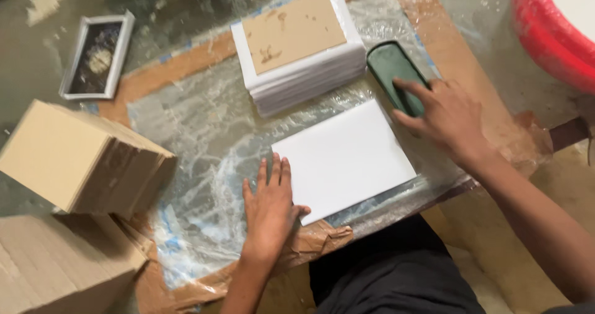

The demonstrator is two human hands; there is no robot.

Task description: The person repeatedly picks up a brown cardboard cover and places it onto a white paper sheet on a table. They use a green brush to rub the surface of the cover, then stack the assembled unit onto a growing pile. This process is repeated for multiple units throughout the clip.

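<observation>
Head view: a plain white rectangular sheet (344, 159) lies flat on the plastic-covered board (198, 140). The left hand (269, 205) presses its near-left corner, fingers flat and spread, gripping nothing. The right hand (446, 119) curls over a dark green block (390, 69) beside the sheet's far-right corner.

red tub (545, 35) cut off by the edge; framed picture (98, 55) blurred.
</observation>
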